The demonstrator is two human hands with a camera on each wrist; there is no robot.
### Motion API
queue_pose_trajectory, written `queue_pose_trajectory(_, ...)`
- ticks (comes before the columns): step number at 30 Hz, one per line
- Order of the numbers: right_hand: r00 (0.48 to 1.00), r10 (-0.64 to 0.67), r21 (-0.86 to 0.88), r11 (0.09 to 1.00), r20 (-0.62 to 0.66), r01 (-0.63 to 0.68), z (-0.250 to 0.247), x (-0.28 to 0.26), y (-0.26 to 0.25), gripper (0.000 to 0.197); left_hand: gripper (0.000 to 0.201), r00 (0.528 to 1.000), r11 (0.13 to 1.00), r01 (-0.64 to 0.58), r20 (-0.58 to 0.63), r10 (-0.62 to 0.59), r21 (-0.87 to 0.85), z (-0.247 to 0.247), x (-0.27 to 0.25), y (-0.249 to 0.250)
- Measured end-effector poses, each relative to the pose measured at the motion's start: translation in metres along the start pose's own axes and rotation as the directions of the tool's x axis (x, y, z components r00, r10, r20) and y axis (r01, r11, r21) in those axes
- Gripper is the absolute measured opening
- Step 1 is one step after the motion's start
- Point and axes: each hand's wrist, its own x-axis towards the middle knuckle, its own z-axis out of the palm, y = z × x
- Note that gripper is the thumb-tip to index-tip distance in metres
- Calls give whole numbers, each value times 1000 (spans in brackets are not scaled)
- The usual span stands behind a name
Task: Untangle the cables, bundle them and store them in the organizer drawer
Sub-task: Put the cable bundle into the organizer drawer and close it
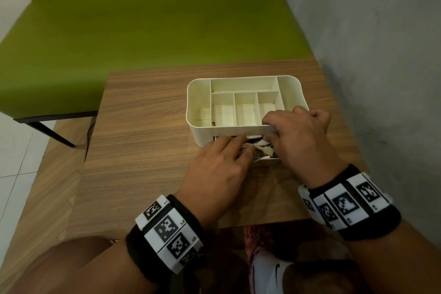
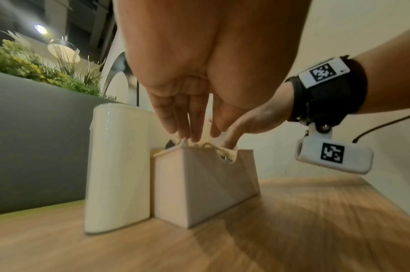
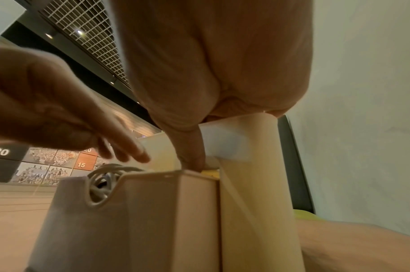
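The soft, bendy white cables lay in the open drawer of the organizer, the left hand pressed them down with straight fingers, and the right hand rested curled on the rim, thumb tucked into the drawer.

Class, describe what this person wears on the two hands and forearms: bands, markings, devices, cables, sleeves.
Both forearms are bare, with no sleeves or gloves. The left hand and right hand each have a black wristband carrying white plates printed with black square codes. Under the right wrist hangs a small white camera, also coded, with a thin black cable.
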Motion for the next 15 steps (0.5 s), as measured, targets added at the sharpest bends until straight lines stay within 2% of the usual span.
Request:
queue_pose_trajectory(2, 1000, 13, -20, 1000, 9, -12, 1, 1, -1, 14, 47, 997, 999, -34, -76, 32, -31, -4, -1, 3)
queue_pose_trajectory(4, 1000, 17, -36, 999, 4, -16, 1, 1, -2, 14, 50, 999, 999, -33, -41, 32, -28, -4, 0, 9)
queue_pose_trajectory(6, 1000, 9, -22, 1000, -10, -9, 1, -1, -2, 14, 58, 994, 1000, 16, 110, -17, 14, 2, 1, 17)
queue_pose_trajectory(8, 1000, -1, -15, 1000, -19, 1, 1, -2, -2, 14, 62, 961, 996, 54, 267, -70, 68, 8, 1, 22)
queue_pose_trajectory(10, 1000, -17, -7, 1000, -20, 17, 1, -3, -1, 13, 64, 943, 991, 63, 319, -98, 116, 10, 3, 23)
queue_pose_trajectory(13, 997, -58, 41, 998, 49, 56, -7, -3, 0, 9, 64, 956, 980, 67, 270, -117, 188, 14, 10, 15)
queue_pose_trajectory(15, 990, -90, 71, 994, 107, 83, -12, -4, 0, 14, 64, 960, 971, 79, 246, -135, 225, 15, 11, 10)
